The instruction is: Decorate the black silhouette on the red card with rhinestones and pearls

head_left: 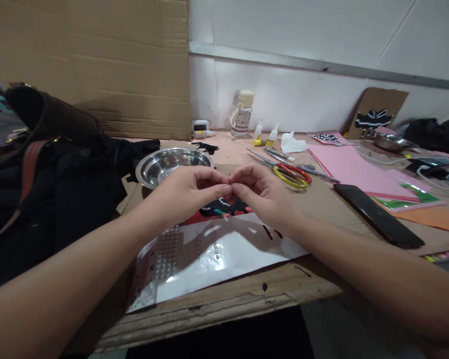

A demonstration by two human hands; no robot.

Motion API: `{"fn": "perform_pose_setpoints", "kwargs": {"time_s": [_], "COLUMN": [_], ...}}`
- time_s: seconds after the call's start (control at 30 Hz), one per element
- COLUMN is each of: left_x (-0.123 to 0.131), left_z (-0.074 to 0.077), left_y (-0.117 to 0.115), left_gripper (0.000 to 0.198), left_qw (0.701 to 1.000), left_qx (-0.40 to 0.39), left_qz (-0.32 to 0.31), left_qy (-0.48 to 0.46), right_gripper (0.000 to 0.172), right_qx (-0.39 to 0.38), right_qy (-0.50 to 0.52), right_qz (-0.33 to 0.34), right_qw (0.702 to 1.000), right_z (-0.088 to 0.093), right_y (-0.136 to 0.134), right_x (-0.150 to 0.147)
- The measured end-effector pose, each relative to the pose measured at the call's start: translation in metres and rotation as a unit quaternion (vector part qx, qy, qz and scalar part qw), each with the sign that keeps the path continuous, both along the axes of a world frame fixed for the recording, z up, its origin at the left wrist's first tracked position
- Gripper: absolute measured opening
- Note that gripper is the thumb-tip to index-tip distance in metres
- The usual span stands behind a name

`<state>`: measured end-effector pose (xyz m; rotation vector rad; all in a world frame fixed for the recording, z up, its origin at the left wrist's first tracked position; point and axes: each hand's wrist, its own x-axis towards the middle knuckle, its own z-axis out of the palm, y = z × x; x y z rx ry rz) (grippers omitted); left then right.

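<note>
My left hand [189, 192] and my right hand [260, 192] meet at the fingertips, thumb and forefinger pinched on each side. Whatever lies between the tips is too small to make out. Beneath them is a black and red cut-out [215, 210] with white pearl beads along it, partly hidden by my hands. Nearer to me, a clear sheet of stick-on pearls [167, 254] lies on white paper [243, 247]. A steel bowl [145, 167] stands just behind my left hand.
Scissors with red and yellow handles [292, 175] lie behind my right hand. A phone [377, 215] and pink paper [353, 167] are on the right. Glue bottles [272, 135] and a drinking bottle [242, 114] stand at the wall. Black cloth [75, 199] fills the left.
</note>
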<state>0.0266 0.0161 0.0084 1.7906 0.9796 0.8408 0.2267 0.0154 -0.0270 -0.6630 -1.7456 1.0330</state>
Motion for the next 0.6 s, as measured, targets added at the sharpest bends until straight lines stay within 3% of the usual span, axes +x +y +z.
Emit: {"fn": "perform_pose_setpoints", "kwargs": {"time_s": [0.6], "left_x": [-0.002], "left_z": [-0.0025], "left_y": [0.002], "left_gripper": [0.015], "left_qw": [1.0], "left_qx": [0.024], "left_qz": [-0.004], "left_qy": [0.014], "right_gripper": [0.005], "right_qx": [-0.006], "right_qy": [0.002], "right_qz": [0.017], "right_qw": [1.0], "right_z": [-0.0001], "right_y": [-0.0001], "right_x": [-0.0012]}}
